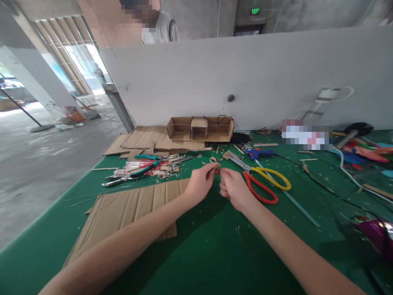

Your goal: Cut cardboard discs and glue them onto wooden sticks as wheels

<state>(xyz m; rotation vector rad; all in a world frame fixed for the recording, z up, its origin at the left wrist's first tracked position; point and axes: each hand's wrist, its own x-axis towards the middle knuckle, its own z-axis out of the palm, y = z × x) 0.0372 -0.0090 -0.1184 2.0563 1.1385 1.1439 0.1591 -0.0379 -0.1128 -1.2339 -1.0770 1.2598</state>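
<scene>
My left hand point(201, 181) and my right hand point(233, 187) meet over the green table point(215, 254), fingertips pinched together on one small piece point(217, 169), brownish with a red part; it is too small to tell what it is. A large flat cardboard sheet point(129, 213) lies under my left forearm. Big scissors point(260, 180) with one yellow and one red handle lie just right of my right hand.
A cardboard box model point(199, 129) stands at the grey partition, with flat cardboard point(144, 139) beside it. Pliers and cutters point(132, 174) lie left among scraps. A blue glue gun point(259, 153), cables and colourful items sit right. A person stands behind the partition point(159, 26).
</scene>
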